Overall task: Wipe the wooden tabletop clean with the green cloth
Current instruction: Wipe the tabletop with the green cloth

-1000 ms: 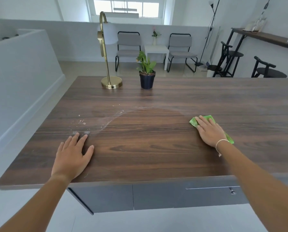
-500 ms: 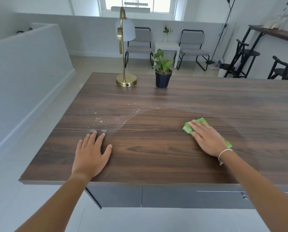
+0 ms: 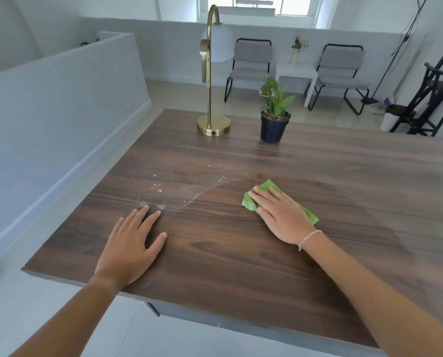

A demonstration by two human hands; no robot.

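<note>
Right hand (image 3: 282, 215) presses flat on green cloth (image 3: 263, 189); left hand (image 3: 131, 243) lies spread on tabletop (image 3: 241, 253).

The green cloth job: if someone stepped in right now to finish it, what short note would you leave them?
Right hand: flat, palm down on the green cloth, pressing it to the wooden tabletop.
Left hand: flat on the wood near the front edge, holding nothing.
Done: the stretch around and right of the cloth looks free of marks.
Left: the whitish smear and specks just beyond the left fingertips, arcing toward the cloth. Probably sweep the cloth leftward across them.
The brass lamp and potted plant stand at the far edge; wipe around them.
</note>
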